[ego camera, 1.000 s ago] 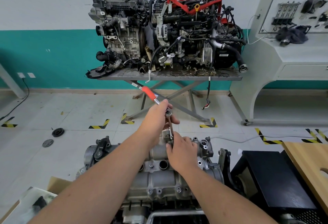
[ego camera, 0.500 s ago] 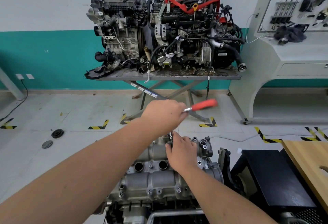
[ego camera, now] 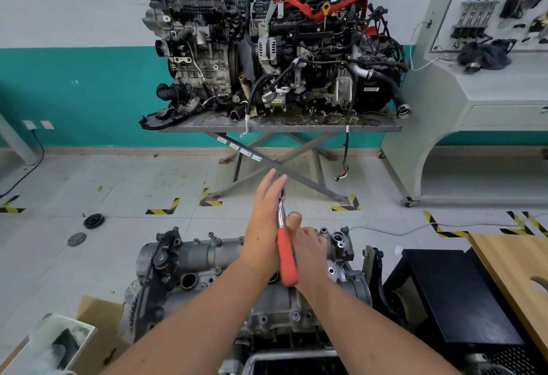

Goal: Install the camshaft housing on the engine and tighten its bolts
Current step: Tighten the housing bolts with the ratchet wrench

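Ratchet, chrome shaft with red handle [ego camera: 287, 259], long axis toward viewer, above grey cast camshaft housing [ego camera: 207, 259]. Left hand [ego camera: 264, 226] fingers straight, flat against shaft. Right hand [ego camera: 308, 251] beneath; grip unclear.

Grey camshaft housing [ego camera: 207, 259] seated atop engine [ego camera: 275, 309]; red-handled ratchet [ego camera: 287, 259] above.

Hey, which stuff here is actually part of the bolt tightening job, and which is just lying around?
In use: ratchet wrench, camshaft housing, left hand, right hand.

Lying about: two engines on the stand, cardboard box, round discs on the floor.
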Available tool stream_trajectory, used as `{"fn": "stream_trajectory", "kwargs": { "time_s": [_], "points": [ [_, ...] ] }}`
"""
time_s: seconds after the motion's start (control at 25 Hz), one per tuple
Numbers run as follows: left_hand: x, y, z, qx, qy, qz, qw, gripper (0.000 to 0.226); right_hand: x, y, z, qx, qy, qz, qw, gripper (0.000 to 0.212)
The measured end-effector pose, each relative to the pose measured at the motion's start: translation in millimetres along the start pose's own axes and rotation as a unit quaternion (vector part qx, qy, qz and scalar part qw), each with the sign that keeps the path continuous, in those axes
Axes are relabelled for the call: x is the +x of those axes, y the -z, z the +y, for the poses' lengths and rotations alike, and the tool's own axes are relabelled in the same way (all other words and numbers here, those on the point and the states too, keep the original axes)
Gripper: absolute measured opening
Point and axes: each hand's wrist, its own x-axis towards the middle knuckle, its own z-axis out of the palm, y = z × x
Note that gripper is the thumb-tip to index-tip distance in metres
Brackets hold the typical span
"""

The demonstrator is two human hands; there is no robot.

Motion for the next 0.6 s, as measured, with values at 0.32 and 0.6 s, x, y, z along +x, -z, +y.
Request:
{"fn": "stream_trajectory", "kwargs": {
  "time_s": [0.32, 0.6],
  "points": [
    [21.5, 1.4, 12.7, -0.296, 0.274, 0.141, 0.904, 0.058, 0.1, -3.0, 3.5, 0.043, -0.020, 0.006, 0.999, 0.039],
    [47.8, 25.1, 23.9, -0.173, 0.284, -0.033, 0.943, 0.039, 1.0, -1.6, 2.7, 0.045, -0.020, 0.001, 0.999, 0.042]
  ]
}}
